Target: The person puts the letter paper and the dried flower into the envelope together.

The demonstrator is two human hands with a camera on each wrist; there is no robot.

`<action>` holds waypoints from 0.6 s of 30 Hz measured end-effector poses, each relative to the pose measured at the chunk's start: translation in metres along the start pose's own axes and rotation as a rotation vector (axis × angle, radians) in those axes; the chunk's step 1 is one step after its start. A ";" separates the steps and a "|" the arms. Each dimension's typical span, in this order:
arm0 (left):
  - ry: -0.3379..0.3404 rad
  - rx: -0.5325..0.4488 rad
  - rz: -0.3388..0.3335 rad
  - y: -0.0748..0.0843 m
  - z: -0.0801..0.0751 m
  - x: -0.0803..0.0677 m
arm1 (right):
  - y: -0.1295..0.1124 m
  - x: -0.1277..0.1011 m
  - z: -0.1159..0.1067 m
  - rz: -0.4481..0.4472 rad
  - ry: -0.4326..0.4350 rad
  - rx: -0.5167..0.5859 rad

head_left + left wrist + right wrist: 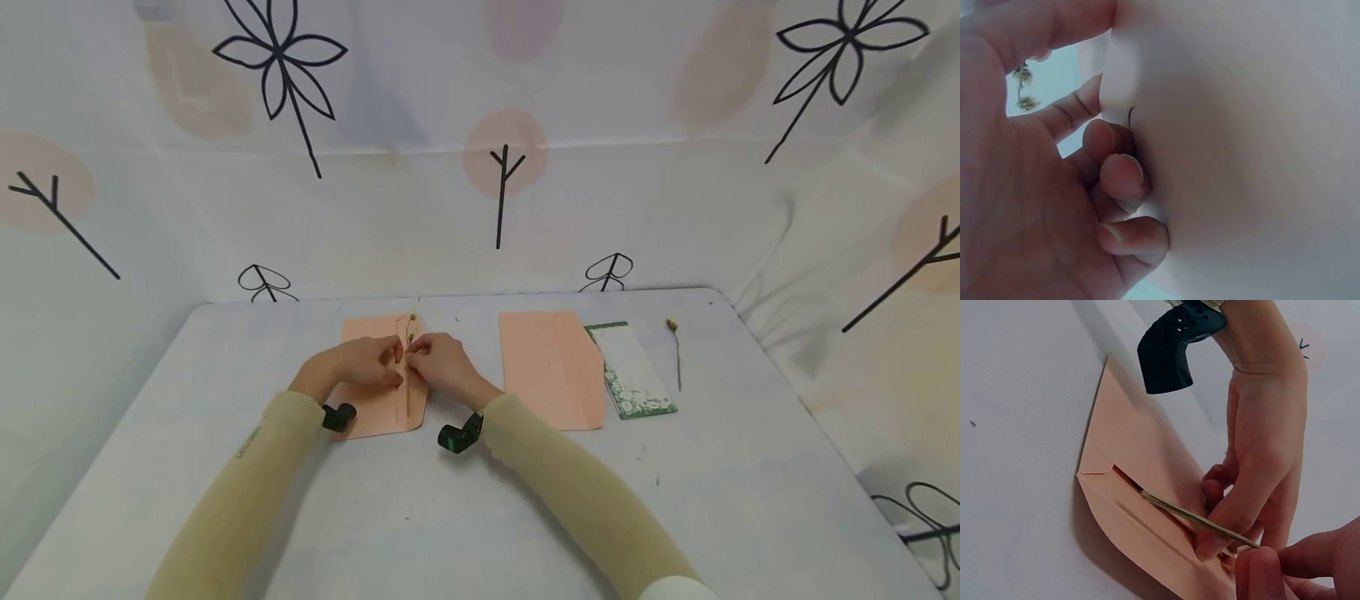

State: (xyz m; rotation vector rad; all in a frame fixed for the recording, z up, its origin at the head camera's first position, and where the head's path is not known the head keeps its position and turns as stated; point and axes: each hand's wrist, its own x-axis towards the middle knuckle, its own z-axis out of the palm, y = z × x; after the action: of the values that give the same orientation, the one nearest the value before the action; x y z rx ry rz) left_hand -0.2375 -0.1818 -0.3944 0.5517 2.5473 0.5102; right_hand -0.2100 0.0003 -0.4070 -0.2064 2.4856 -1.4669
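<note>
A peach paper envelope (378,412) lies at the left of the table with its flap folded out. My left hand (356,362) is over it, fingers curled, thumb and fingertips holding the paper at the pocket's opening. A thin dried flower stem (1194,517) slants along that opening in the right wrist view. My right hand (446,367) pinches this stem between thumb and fingers. The small yellowish flower heads (1024,87) show past my left hand in the left wrist view. The stem's lower end lies close over the pocket slit.
To the right lies a second peach envelope (551,375). Partly under its edge is a white card (637,371) with a green floral border. Farther right lies another dried flower (678,354). A printed cloth (420,225) hangs behind the table.
</note>
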 end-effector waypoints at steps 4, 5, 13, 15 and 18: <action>0.003 0.003 0.005 -0.003 0.000 0.000 | -0.001 0.003 0.006 0.014 -0.008 0.021; 0.003 0.001 0.006 -0.003 -0.001 0.000 | -0.001 0.003 0.007 0.020 -0.014 0.031; 0.007 -0.045 0.041 -0.009 -0.003 -0.002 | 0.003 0.005 0.015 0.029 -0.014 0.052; 0.020 -0.061 0.067 -0.011 -0.003 -0.002 | 0.004 0.005 0.017 0.021 -0.009 0.066; 0.058 -0.082 0.103 -0.014 -0.001 -0.001 | 0.008 0.004 0.018 0.002 -0.015 0.085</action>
State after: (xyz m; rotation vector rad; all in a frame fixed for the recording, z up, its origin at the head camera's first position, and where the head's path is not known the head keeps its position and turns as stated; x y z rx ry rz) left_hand -0.2413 -0.1951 -0.3991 0.6499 2.5485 0.6732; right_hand -0.2088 -0.0123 -0.4230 -0.1979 2.4051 -1.5601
